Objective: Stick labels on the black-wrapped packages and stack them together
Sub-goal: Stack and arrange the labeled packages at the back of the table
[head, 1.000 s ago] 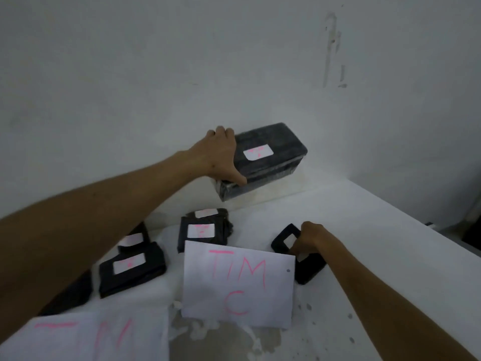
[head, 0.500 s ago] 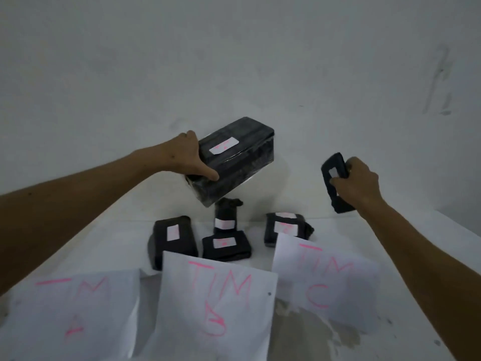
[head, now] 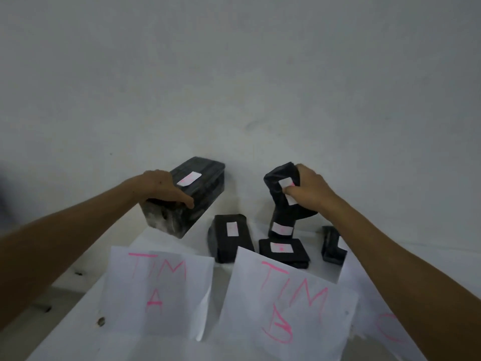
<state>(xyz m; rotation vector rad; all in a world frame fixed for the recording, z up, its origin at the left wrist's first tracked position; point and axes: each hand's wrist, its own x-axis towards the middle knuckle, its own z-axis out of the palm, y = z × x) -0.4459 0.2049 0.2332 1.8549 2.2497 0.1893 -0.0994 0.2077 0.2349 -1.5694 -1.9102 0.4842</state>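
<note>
Head view, the only one. Left hand (head: 166, 190) clamped over the near top edge of the big black-wrapped block (head: 187, 199), thumb down the front face, holding it tilted and clear of the table (head: 78, 316). Label on block (head: 189, 178) just beyond the fingertips, already stuck. Right hand (head: 308, 190) closed around a small soft black package (head: 279, 183), its white label (head: 286, 185) half under the thumb.

Directly below the right grip: an upright package (head: 282, 222), then a flat package (head: 283, 252) nearer the camera. Between the two grips and lower: a long package (head: 231, 238). Beyond the right forearm: another, mostly hidden (head: 331, 246). All visibly labelled except this last, unclear. Nearer still: paper sheets marked TIM A (head: 158, 293) and TIM B (head: 286, 303).

Risks, as judged:
- Heavy-looking block gripped one-handed at one end only; likely to pivot out of the fingers and drop onto the long package or the TIM A sheet.
- Thumb rubbing across the small label; could peel or crease it.
- Upright package under the right grip looks unstable; a brush from wrist or package could topple it.
- Loose sheets liable to shift under a sweeping forearm.
</note>
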